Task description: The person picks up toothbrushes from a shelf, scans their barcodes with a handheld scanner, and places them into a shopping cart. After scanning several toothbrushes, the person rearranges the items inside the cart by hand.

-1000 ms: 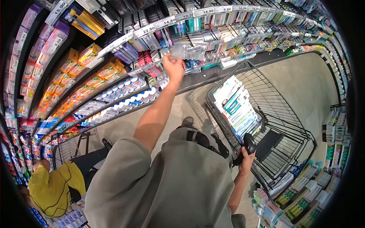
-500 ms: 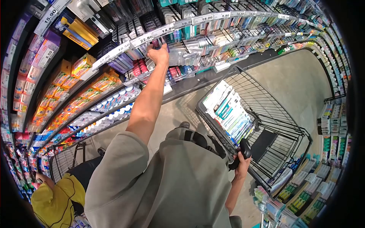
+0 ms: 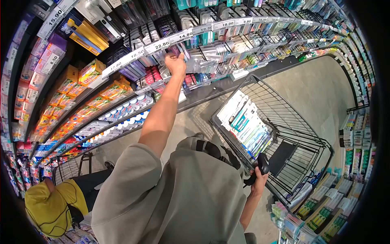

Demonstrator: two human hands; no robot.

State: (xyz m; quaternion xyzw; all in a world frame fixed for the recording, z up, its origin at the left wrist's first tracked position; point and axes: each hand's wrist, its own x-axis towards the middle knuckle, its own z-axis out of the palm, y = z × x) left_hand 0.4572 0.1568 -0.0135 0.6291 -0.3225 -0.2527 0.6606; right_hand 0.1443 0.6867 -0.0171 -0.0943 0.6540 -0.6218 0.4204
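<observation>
My left hand (image 3: 176,64) reaches up to the shelf of hanging packs, just below the 22.80 and 14.80 price labels (image 3: 180,37). Its fingers are curled closed beside a purplish pack; what they hold is hidden. Transparent blister packs (image 3: 199,61) hang right of the hand, and red-pink packs (image 3: 153,75) lie to its left. Low at the right, my right hand (image 3: 260,181) is wrapped round a black grip (image 3: 263,164) at the near side of a black wire shopping cart (image 3: 300,122). Several white, teal and green packages (image 3: 248,122) lie in the cart.
At lower left a person in a yellow top (image 3: 48,207) is beside another cart (image 3: 65,168). Orange boxes (image 3: 91,71) and white bottles (image 3: 122,107) fill shelves at left. A display of green-and-white packs (image 3: 321,215) stands at lower right.
The shelf and my left hand sit slightly further right and lower in view. My left hand stays closed by the packs; the person in yellow has shifted left and lower.
</observation>
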